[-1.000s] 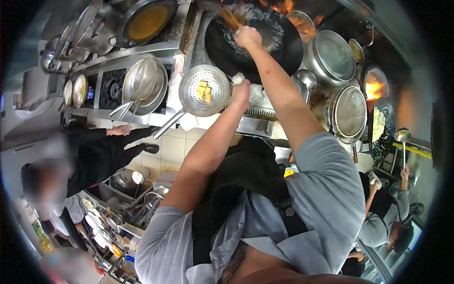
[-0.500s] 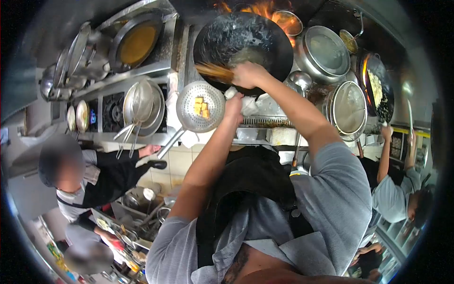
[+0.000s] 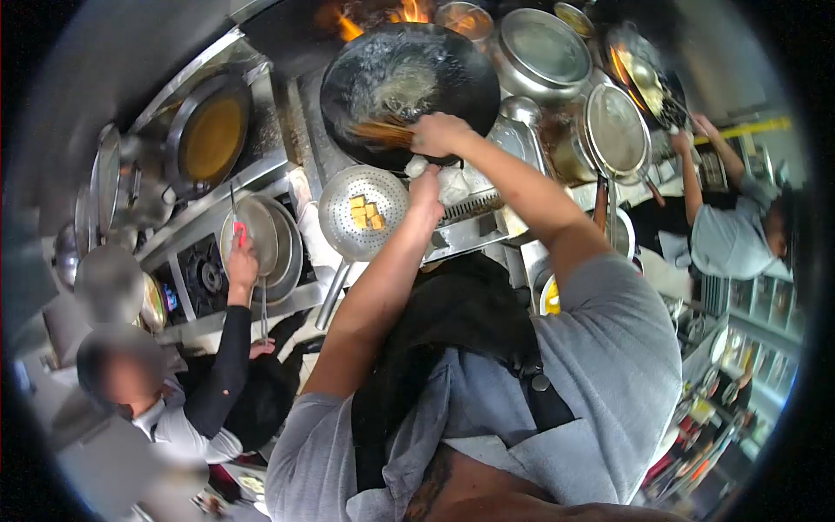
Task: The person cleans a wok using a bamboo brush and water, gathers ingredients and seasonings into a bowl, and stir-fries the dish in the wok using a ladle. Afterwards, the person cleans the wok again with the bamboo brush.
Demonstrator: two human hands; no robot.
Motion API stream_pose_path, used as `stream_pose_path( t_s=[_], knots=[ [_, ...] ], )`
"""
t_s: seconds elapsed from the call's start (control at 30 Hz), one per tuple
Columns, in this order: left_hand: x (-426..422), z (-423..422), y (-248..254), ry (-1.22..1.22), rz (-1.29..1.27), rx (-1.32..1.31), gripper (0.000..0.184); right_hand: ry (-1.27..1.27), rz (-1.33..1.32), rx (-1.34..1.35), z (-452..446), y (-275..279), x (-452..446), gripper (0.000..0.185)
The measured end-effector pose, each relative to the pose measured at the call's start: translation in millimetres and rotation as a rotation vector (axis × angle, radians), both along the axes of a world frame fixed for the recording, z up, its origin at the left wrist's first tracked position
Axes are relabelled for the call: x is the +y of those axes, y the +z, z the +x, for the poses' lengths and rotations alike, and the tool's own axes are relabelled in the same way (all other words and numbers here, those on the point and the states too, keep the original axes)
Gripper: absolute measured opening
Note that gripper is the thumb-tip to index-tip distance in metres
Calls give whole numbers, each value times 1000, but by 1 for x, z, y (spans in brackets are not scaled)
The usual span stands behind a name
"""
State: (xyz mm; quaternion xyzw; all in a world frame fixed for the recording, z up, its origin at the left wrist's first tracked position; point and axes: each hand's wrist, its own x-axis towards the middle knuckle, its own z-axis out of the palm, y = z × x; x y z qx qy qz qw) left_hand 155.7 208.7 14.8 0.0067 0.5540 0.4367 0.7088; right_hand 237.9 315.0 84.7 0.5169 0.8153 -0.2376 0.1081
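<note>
My right hand [image 3: 442,135] is closed around a bamboo wok brush [image 3: 383,132], whose bristles are down inside a large black wok [image 3: 474,83]. Water with steam or foam swirls in the wok, and flames rise behind it. At the wok's near rim, my left hand [image 3: 425,193] grips a folded white cloth [image 3: 417,167]; the part of the wok under the cloth is hidden. Just left of that hand rests a perforated skimmer [image 3: 335,209] holding several golden-brown cubes [image 3: 367,214]. Its handle [image 3: 334,296] points down toward my left forearm.
Left of me a co-worker's hand [image 3: 242,265] holds a red-handled tool over a mesh strainer [image 3: 258,217]. A pan of brown liquid [image 3: 213,139] stands farther back. On the right are a lidded pot [image 3: 546,48], a ladle [image 3: 520,110], a strainer [image 3: 617,130] and another co-worker's flaming wok [image 3: 648,78].
My right hand has swept the brush along the wok's near side. The left co-worker's arm now reaches over the strainer with the red-handled tool. The whole view has turned somewhat.
</note>
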Motion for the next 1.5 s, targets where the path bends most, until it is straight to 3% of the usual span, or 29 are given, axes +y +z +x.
stream_pose_path(
  t_s=[0.1, 0.17, 0.23, 0.43, 0.5, 0.57, 0.77, 0.8, 0.93, 1.1, 1.17, 1.23, 1.27, 1.33, 1.37, 1.43, 1.5],
  knots=[
    [5, -4, -38, -45, 53, -122, 26, -226, 141, -316, 77, -2, 1, 50],
    [11, -7, -63, -99, 57, -314, 25, -388, 195, -270, 121, 20, 12, 41],
    [15, -11, -63, -165, 65, -383, 26, -429, 308, -158, 140, 57, -1, 45],
    [17, -13, -33, -249, 22, -256, 36, -671, 676, 482, 151, 13, -27, 59],
    [7, -14, -7, -276, -7, -207, 36, -675, 626, 697, 150, 13, -50, 57],
    [10, -20, -25, -267, 12, -208, 34, -612, 582, 794, 166, 5, -62, 58],
    [2, -15, 7, -241, -30, -99, 34, -479, 441, 809, 233, -2, -98, 57],
    [1, -25, -12, -194, 12, -235, 28, -456, 413, 846, 244, -8, -104, 57],
    [-2, -24, -21, -96, 24, -210, 22, -506, 172, 944, 264, 10, -119, 56],
    [-3, -16, -17, 8, 45, -235, 19, -496, 220, 974, 262, 19, -109, 56],
    [-3, -6, 3, 17, 13, -135, 20, -397, 319, 911, 237, 44, -98, 54],
    [3, 1, -4, 78, 38, -123, 20, -219, 499, 399, 198, 83, -87, 49],
    [12, -4, -40, 110, 82, -157, 20, -140, 505, 298, 180, 84, -75, 47],
    [15, 8, -33, 217, 79, 30, 26, -37, 359, 64, 133, 87, -46, 42],
    [15, 10, -34, 239, 92, 103, 29, 104, 340, 17, 110, 60, -16, 34],
    [23, 7, -64, 183, 88, 293, 35, 321, -75, -138, 42, 70, 17, 27],
    [35, 0, -98, 134, 61, 370, 39, 99, -145, 9, -11, 42, 70, 30]
  ],
)
